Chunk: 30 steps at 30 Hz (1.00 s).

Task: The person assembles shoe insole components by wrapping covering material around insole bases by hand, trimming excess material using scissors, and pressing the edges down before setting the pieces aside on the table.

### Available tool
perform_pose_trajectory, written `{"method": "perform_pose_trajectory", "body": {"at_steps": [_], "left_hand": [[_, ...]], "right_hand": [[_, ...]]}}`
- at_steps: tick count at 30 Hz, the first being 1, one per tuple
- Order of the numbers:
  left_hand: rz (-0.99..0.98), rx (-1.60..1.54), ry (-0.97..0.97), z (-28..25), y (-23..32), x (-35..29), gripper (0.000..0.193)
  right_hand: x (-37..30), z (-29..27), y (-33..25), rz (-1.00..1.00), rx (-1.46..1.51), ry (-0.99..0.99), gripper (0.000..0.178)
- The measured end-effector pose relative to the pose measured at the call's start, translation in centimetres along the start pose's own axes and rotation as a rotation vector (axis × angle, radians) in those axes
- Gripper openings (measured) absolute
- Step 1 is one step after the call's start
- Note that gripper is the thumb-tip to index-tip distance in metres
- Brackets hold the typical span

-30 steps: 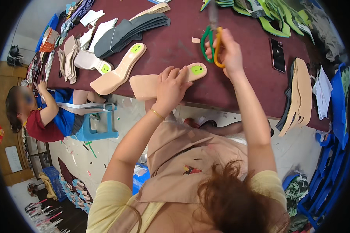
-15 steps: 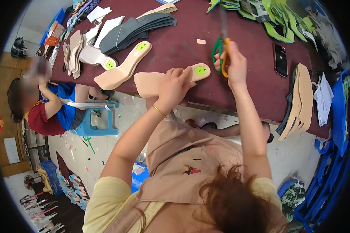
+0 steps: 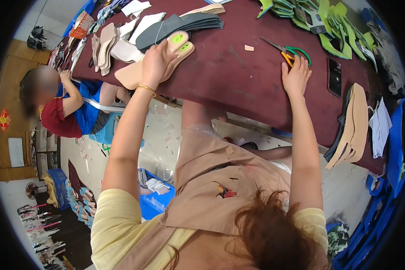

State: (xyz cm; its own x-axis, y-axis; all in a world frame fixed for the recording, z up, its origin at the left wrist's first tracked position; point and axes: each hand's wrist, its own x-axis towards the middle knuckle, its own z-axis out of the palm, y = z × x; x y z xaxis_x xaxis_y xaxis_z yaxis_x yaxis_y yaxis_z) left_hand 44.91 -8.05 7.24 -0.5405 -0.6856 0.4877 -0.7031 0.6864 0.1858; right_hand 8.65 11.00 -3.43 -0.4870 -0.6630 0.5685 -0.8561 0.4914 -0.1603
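A beige shoe insole (image 3: 178, 40) with a bright green heel patch is gripped by my left hand (image 3: 155, 65) at the left of the table. It lies over another beige insole (image 3: 187, 48), whose green patch shows beside it; my palm hides part of both. Scissors (image 3: 286, 51) with one green and one orange handle lie on the table, blades pointing to the far left. My right hand (image 3: 297, 80) rests at their handles, fingers stretched and apart, not wrapped round the loops.
Dark grey pieces (image 3: 180, 28) lie stacked behind the insoles, with more beige insoles (image 3: 106, 47) to their left. Green shoe parts (image 3: 337, 29) are heaped far right. A phone (image 3: 334, 76) and long beige strips (image 3: 352, 121) lie at the right. Another person (image 3: 67, 105) sits at the left.
My left hand has carried the insole left and laid it over the other one. My right hand has moved right and put the scissors down on the table.
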Motion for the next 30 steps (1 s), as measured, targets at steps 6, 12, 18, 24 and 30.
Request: {"method": "perform_pose_trajectory", "body": {"at_steps": [6,12,18,24,30], "left_hand": [[-0.214,-0.309,-0.369,-1.6,-2.8,-0.3,0.066],[-0.485,-0.192,-0.977,-5.4,-7.6,3.1,0.059],[-0.457,-0.279,-1.182,-3.2,-9.9,4.2,0.043],[-0.129,0.017,-1.129,-0.9,-9.4,6.7,0.051],[0.126,-0.336,-0.679,-19.0,6.2,2.1,0.039]], "right_hand": [[-0.3,0.1,0.6,0.116,0.120,-0.102,0.052],[-0.6,0.3,0.3,0.116,0.070,-0.121,0.050],[-0.3,0.6,0.1,0.117,0.076,-0.147,0.051],[0.8,-2.1,1.1,0.072,0.015,0.000,0.037],[-0.9,-0.6,-1.8,0.220,0.058,-0.027,0.040]]}}
